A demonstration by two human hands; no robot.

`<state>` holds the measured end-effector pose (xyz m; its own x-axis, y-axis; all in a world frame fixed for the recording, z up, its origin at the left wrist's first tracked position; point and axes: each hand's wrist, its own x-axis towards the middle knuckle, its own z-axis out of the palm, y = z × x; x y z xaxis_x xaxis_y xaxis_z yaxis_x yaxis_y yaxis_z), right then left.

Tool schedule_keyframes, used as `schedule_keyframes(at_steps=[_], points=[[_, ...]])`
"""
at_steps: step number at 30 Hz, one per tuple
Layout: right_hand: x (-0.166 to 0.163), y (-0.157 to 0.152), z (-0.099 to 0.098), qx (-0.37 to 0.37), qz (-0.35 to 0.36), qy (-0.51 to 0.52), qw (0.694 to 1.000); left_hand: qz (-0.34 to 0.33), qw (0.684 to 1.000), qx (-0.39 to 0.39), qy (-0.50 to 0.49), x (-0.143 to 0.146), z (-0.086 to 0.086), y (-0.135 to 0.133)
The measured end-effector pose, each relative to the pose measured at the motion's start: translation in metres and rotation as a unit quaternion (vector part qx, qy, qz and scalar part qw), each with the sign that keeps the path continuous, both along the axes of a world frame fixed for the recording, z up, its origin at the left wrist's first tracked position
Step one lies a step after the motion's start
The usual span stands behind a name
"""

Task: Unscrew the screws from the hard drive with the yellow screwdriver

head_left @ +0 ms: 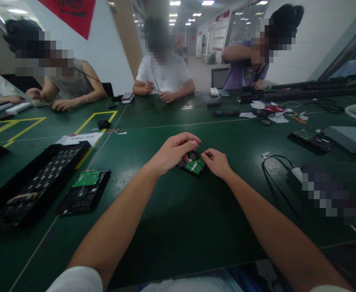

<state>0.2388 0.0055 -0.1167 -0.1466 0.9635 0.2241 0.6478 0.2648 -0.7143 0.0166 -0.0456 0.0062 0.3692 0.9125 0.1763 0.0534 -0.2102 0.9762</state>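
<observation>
In front of me a hard drive (196, 165) lies on the green table, its green circuit board facing up. My left hand (178, 151) is over its left and far side, fingers curled and thumb bent in. Whatever those fingers may grip is hidden. My right hand (217, 162) pinches at the right edge of this drive with thumb and forefinger. To the left lies a second hard drive (85, 192), board side up, apart from both hands.
A long black tray (38, 182) stands at far left. A third hard drive (310, 140), a grey box (350, 138) and a black cable (272, 184) are to the right. Papers and scraps (278, 117) lie farther back. Several people sit across the table (166, 243).
</observation>
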Motion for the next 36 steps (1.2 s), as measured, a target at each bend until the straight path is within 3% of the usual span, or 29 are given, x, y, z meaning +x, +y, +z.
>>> schedule_keyframes(at_steps=[7, 15, 24, 27, 32, 36], points=[[0.0011, 0.0015, -0.0011, 0.003, 0.002, -0.013, 1.0, 0.013, 0.99, -0.087, -0.114, 0.0047, -0.0014, -0.0008], [0.0006, 0.0022, -0.0021, 0.002, 0.004, -0.014, 1.0, 0.055, 0.998, 0.0, -0.022, -0.0014, -0.0037, 0.0052], [-0.0001, 0.0012, -0.0005, 0.0, 0.0, -0.013, 1.0, 0.044, 0.988, -0.081, -0.127, 0.0059, 0.0007, -0.0007], [-0.0001, 0.0001, 0.0008, -0.003, -0.002, -0.009, 1.0, 0.038, 0.992, -0.064, -0.103, 0.0035, -0.0002, 0.0003], [0.0008, -0.0004, 0.0015, -0.006, 0.002, -0.015, 1.0, 0.087, 0.996, -0.012, -0.023, -0.0031, 0.0018, 0.0035], [0.0011, -0.0001, 0.0014, -0.001, 0.004, -0.015, 1.0, 0.061, 0.997, -0.016, -0.037, -0.0027, 0.0031, 0.0028]])
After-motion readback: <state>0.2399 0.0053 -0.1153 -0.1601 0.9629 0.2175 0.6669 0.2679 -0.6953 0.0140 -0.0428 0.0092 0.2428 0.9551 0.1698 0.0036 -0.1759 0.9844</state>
